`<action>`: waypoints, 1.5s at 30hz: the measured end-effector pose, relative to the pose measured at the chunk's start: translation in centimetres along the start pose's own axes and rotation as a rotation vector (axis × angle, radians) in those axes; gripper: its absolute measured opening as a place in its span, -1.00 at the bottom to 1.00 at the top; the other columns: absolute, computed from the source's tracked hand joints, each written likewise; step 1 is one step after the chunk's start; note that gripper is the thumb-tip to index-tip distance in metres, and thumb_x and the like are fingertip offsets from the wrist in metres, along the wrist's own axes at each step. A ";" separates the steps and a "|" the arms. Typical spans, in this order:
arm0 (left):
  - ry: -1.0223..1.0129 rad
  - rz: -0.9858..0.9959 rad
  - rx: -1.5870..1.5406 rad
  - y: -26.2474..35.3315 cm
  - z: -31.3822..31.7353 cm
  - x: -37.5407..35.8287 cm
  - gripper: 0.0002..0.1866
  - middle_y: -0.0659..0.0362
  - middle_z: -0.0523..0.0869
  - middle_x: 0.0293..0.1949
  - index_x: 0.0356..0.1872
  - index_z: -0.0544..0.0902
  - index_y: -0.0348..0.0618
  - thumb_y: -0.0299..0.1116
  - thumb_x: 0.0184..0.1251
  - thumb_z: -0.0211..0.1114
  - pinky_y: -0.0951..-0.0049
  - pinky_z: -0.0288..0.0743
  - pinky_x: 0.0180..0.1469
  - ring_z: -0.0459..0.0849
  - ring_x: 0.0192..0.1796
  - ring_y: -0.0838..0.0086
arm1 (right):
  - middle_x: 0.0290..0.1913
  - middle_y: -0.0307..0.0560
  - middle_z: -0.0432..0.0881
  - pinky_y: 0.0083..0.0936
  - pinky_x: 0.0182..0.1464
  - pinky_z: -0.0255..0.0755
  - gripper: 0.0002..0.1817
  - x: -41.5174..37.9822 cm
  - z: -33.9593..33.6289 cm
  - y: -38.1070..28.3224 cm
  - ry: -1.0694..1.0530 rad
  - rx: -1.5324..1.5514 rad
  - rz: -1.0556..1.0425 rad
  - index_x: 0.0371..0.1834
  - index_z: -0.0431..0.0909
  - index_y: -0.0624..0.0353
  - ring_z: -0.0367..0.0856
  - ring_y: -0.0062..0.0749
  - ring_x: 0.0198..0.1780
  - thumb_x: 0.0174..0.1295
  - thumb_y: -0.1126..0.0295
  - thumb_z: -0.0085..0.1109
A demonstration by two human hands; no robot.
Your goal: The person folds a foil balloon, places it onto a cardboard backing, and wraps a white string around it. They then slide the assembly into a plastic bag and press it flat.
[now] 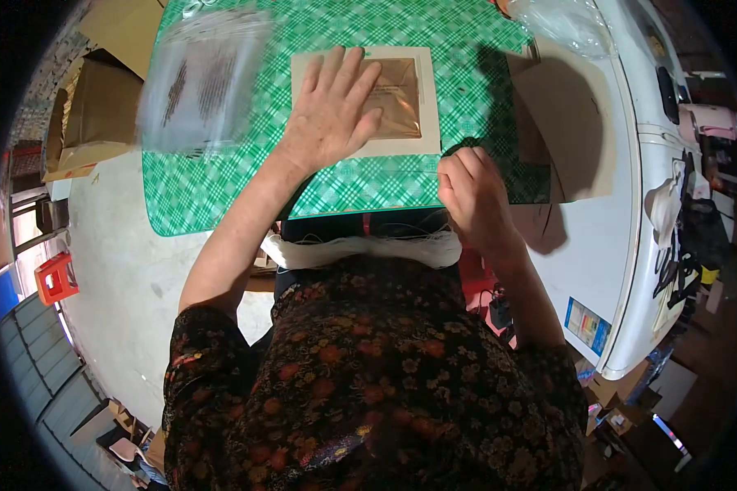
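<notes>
My left hand (332,106) lies flat with fingers spread on a cream card (430,98) that has a shiny brown panel (401,98) in its middle. The card rests on a table with a green checked cloth (221,188). My right hand (475,196) is at the card's near right corner, fingers curled at the table edge; whether they pinch a thin thread is unclear. A bundle of white threads (360,248) lies across my lap below the table edge.
A clear plastic bag with printed sheets (201,82) lies on the left of the table. A brown cardboard piece (565,123) sits at the right, crumpled plastic (561,20) beyond it. Cardboard boxes (90,106) stand left; a white appliance (639,188) stands right.
</notes>
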State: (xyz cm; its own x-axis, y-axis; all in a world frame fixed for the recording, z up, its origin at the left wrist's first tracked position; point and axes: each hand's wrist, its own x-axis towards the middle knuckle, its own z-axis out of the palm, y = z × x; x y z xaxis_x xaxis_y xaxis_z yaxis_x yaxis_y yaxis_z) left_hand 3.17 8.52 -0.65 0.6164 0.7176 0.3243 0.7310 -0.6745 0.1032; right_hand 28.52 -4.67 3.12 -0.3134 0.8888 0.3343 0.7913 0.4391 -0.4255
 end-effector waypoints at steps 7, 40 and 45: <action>-0.010 -0.004 0.010 0.0 0.4 0.0 -0.26 -0.12 0.27 0.73 0.71 0.34 -0.10 0.04 0.65 0.11 -0.16 -0.13 0.81 0.13 0.77 -0.09 | -0.27 0.04 0.45 0.00 -0.09 0.49 -0.76 0.2 0.8 0.3 -0.063 -0.017 -0.043 -0.34 0.46 0.20 0.51 0.07 -0.17 -0.07 0.56 0.33; 0.151 0.171 -0.414 2.8 -5.2 -5.0 -0.42 0.00 0.57 0.55 0.44 0.65 -0.16 -0.10 0.51 0.40 -0.19 0.25 0.69 0.41 0.65 -0.07 | -0.07 -0.15 0.52 -0.24 -0.15 0.71 -0.38 -7.5 0.2 -1.7 -0.051 -0.189 0.090 0.43 0.65 0.00 0.75 -0.26 -0.16 0.25 0.43 0.55; -0.050 0.189 -0.368 1.4 -7.6 -11.0 -0.36 0.04 0.64 0.51 0.42 0.69 -0.07 0.05 0.45 0.48 -0.14 0.31 0.67 0.50 0.63 0.06 | 0.14 -0.17 0.67 -0.37 -0.13 0.76 -0.49 -6.5 0.3 -0.8 0.035 -0.159 -0.072 0.28 0.71 0.05 0.80 -0.33 -0.10 0.22 0.49 0.54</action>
State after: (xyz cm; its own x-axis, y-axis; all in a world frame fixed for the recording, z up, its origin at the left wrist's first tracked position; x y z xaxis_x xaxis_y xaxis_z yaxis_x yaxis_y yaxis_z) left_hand -4.81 -1.66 3.03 0.7498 0.5765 0.3248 0.4558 -0.8058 0.3781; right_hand 29.73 -10.75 1.01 -0.3560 0.8497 0.3889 0.8415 0.4725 -0.2621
